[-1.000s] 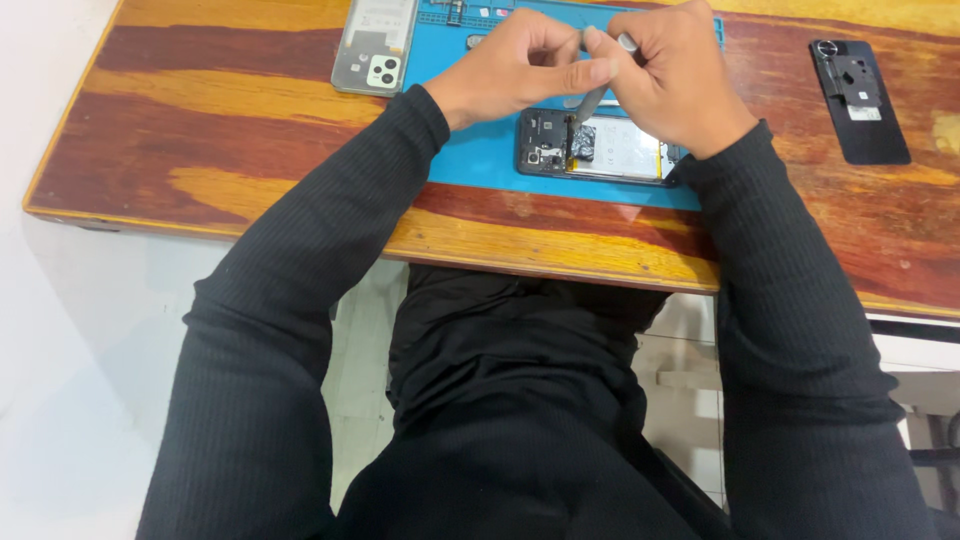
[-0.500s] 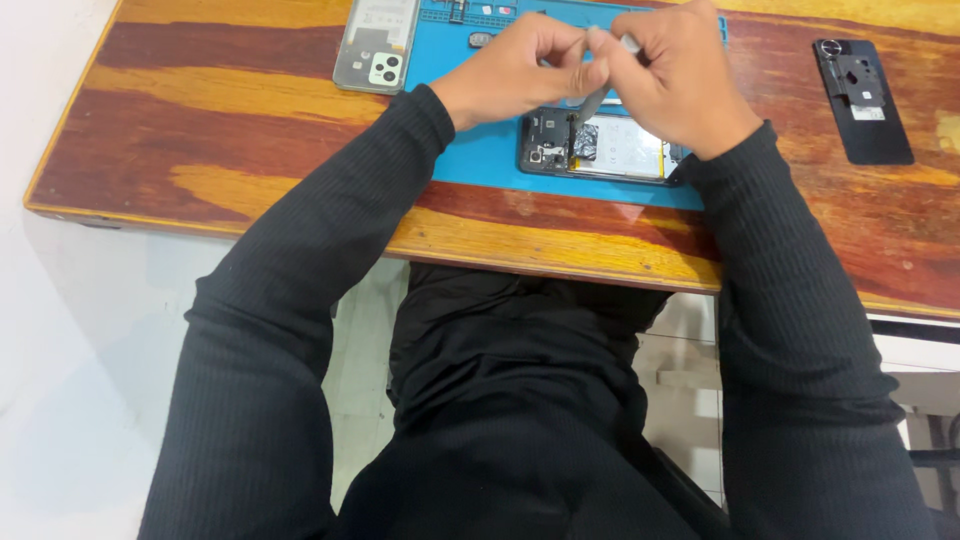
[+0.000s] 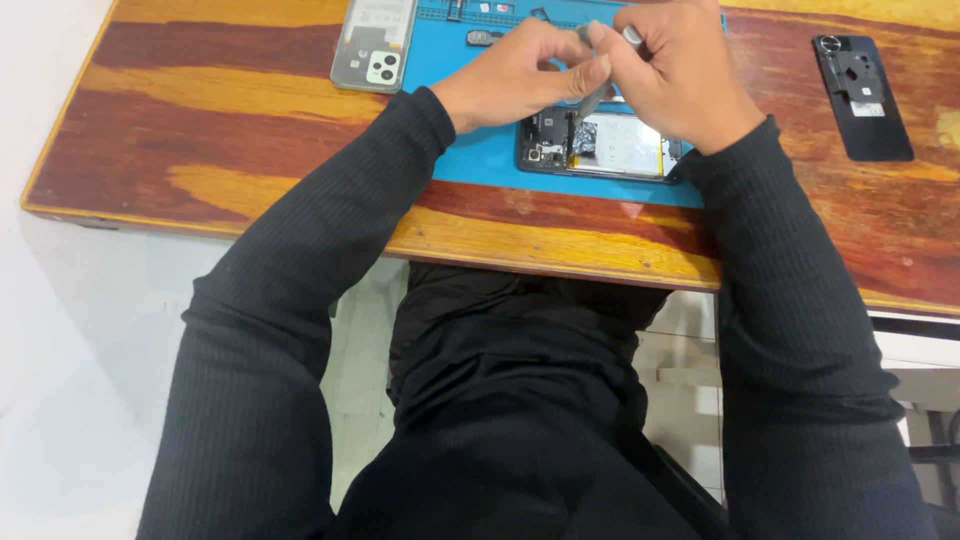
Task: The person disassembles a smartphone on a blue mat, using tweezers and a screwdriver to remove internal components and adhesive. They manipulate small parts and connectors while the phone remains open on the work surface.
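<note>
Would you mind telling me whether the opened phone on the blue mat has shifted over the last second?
No. The opened phone lies at the same spot near the front edge of the blue mat, with both hands above it, as before.

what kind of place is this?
Likely a phone repair bench: an opened phone lies on a blue work mat under both hands, beside a detached back cover and a black phone on the wooden table.
</note>
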